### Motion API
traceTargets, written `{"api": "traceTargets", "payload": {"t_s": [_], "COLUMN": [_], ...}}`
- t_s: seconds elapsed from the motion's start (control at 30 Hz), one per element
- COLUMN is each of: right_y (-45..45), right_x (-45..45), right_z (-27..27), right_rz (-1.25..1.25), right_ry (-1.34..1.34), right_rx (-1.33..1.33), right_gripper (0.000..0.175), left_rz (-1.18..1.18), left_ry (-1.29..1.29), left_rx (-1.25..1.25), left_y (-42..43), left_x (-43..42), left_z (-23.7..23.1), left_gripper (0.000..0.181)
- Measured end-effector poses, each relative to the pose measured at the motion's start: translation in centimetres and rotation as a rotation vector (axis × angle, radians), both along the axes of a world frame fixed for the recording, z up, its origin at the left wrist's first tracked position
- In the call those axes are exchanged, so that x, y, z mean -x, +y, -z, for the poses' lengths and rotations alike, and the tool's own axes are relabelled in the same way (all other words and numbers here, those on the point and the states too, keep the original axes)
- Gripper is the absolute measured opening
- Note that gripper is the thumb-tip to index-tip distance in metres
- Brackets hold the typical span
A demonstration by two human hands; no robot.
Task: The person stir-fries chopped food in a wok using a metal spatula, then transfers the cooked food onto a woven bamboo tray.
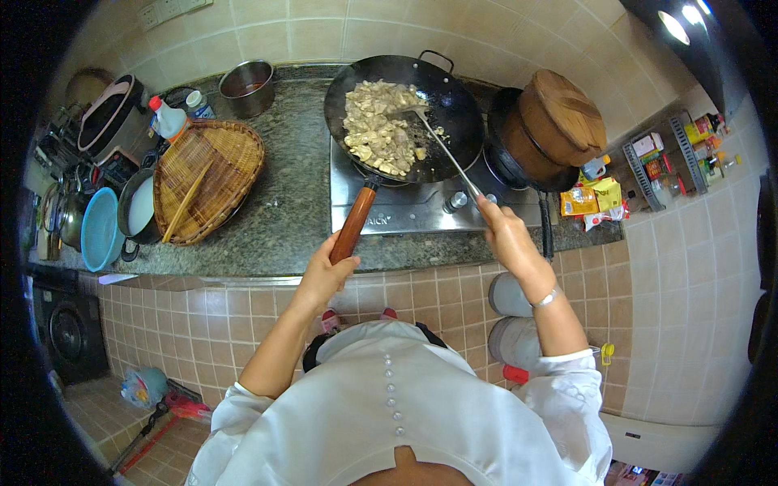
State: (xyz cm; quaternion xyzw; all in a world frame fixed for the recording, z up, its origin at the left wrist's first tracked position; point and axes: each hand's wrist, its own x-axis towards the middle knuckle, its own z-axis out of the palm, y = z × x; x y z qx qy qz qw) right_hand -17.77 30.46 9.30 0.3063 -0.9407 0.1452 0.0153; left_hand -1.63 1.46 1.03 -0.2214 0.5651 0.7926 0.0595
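A black wok (453, 97) stands on the left burner of a steel gas stove (413, 212), tipped so that chopped pale food (380, 127) lies mostly on its left side. My left hand (327, 270) is closed around the wok's wooden handle (354, 225). With my right hand (510, 234) I grip the long handle of a metal spatula (447, 149), whose blade rests at the right edge of the food. The blade is partly hidden by pieces of food.
Right of the wok, a lidded wooden steamer barrel (547, 127) sits in a second dark pan. Seasoning packets (589, 197) lie at the counter's right end. Leftwards are a steel pot (247, 88), a woven bamboo tray (213, 170), a pot of whitish liquid (141, 206) and a blue basket (101, 229).
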Motion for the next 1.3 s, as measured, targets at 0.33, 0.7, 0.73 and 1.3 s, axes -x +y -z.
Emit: {"api": "traceTargets", "payload": {"t_s": [0.33, 0.7, 0.73, 1.3], "right_y": [5.1, -0.6, 0.6, 1.2], "right_x": [-7.6, -0.4, -1.4, 1.4], "right_z": [-8.4, -1.3, -2.7, -2.5], "right_rz": [0.018, -0.008, 0.0, -0.076], "right_ry": [-0.111, -0.014, -0.037, 0.039], "right_rx": [-0.226, -0.084, -0.153, 0.214], "right_gripper": [0.059, 0.057, 0.058, 0.05], "left_rz": [-0.029, -0.023, -0.029, -0.003], "left_ry": [0.004, -0.002, -0.002, 0.013], "left_rx": [-0.057, -0.054, -0.053, -0.027], "left_y": [0.2, 0.4, 0.4, 0.1], "left_x": [0.1, 0.1, 0.3, 0.2], "left_z": [0.6, 0.3, 0.4, 0.0], "left_gripper": [0.061, 0.063, 0.063, 0.061]}}
